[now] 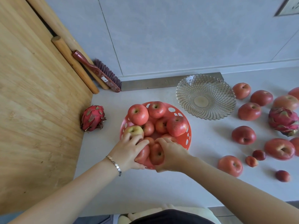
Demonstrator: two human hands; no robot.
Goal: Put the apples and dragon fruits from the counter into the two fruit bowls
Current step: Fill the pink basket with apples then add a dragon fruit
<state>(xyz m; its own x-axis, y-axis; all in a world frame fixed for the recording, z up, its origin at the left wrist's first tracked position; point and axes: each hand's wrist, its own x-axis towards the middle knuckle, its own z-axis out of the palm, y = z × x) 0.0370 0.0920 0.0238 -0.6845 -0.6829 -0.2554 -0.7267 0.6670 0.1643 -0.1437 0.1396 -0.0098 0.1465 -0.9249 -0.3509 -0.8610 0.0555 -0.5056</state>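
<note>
A red plastic bowl [188, 136] with holes in its rim holds several red apples, among them one at the back left [138, 114]. At the bowl's near edge my left hand [129, 151] grips a red apple [143, 155], and my right hand [169, 155] grips another apple [157, 154] beside it. An empty clear glass bowl [205, 96] stands behind to the right. Several apples lie on the counter to the right, such as one near the front [230, 165]. One dragon fruit [92, 118] lies left of the red bowl, another [283, 121] at the far right.
A large wooden board [35, 110] covers the counter's left side, with rolling pins [74, 63] and a red brush [98, 71] leaning at the wall. Three small dark red fruits [258, 155] lie among the apples on the right.
</note>
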